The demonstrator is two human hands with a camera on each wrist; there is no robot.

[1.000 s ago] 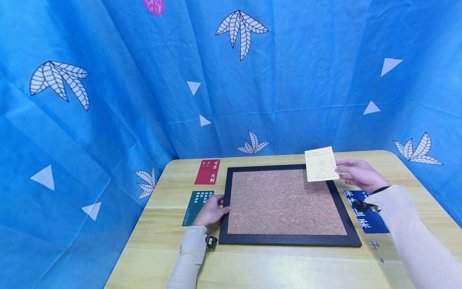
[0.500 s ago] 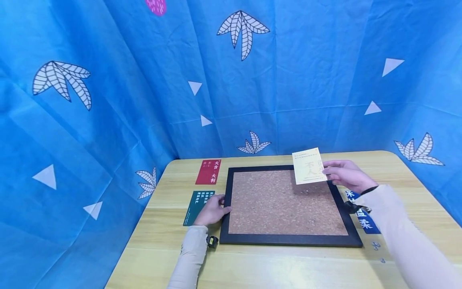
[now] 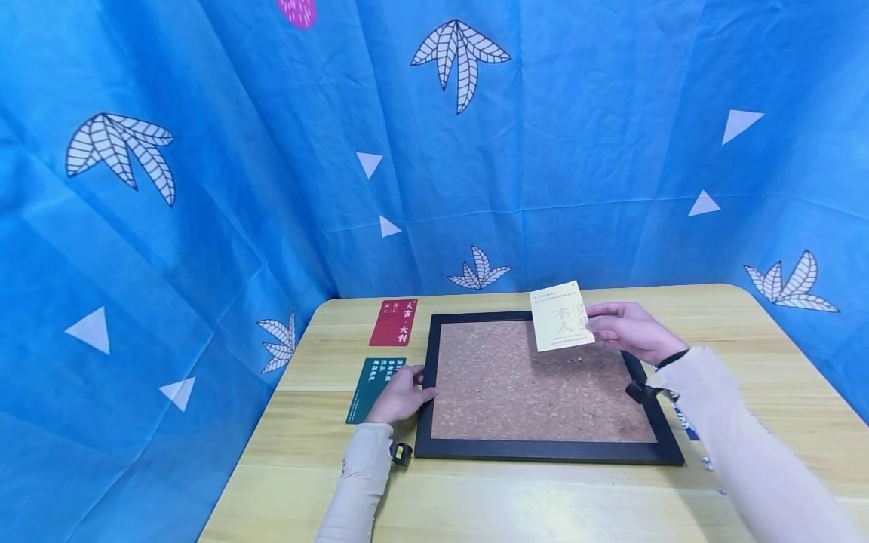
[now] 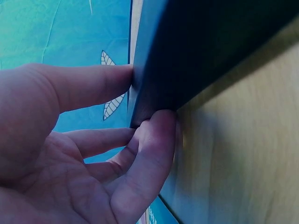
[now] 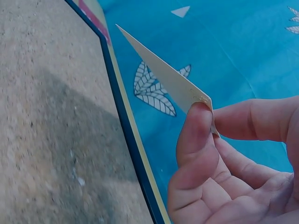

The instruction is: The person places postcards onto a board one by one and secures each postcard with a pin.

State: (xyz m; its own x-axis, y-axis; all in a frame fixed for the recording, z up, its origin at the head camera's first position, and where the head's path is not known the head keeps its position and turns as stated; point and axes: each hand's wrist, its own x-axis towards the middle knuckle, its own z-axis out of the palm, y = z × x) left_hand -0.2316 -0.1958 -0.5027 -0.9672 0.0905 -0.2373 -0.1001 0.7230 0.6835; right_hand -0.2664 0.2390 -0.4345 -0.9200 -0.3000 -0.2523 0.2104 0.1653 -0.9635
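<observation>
Right hand (image 3: 627, 330) pinches pale-yellow rectangular paper card (image 3: 558, 317) above black-framed rectangular cork board (image 3: 543, 407) | left hand (image 3: 399, 396) grips board's left edge | left-wrist view alone: curled fingertips (image 4: 162, 125) against board's outer side

reaches up from the bottom centre of the head view with the pale-sleeved left forearm (image 3: 361, 475), angles the left hand (image 3: 400, 395) up and rightward near the middle, holds the left thumb (image 4: 88, 86) out straight and curls the left fingers (image 4: 144, 170) below it in the left wrist view; extends the right forearm (image 3: 733, 430), also pale-sleeved, from the lower right corner towards the centre, points the right hand (image 3: 631, 332) leftward and pinches with right thumb (image 5: 257, 119) and right fingers (image 5: 198, 130)
</observation>
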